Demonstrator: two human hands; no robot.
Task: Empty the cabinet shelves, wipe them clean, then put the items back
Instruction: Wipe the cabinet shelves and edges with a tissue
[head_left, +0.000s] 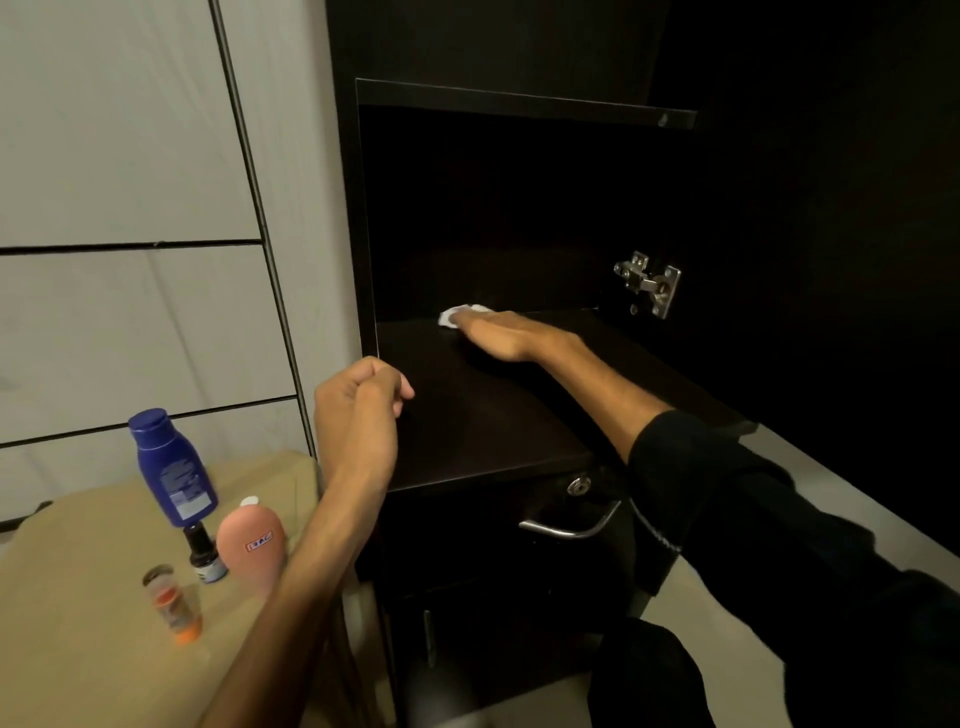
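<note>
Nearest, four containers stand on the tan surface: orange-capped jar, dark dropper bottle, pink tube, blue lotion bottle; contents unseen. Left hand curls, holding nothing. Farther, right hand presses a white cloth flat on the emptied cabinet shelf: wiping seems underway, restocking remains

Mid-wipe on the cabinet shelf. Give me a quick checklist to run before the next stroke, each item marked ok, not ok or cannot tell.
1. Shelf emptied of items: ok, nothing on the part in view.
2. White cloth under right hand: ok, fingers flat on it.
3. Left hand out of the wiping path: ok, curled at the front left corner, holding nothing.
4. Blue bottle, pink bottle and two small bottles parked outside: ok, on the beige surface.
5. Back of shelf clean: cannot tell, too dark.
</note>
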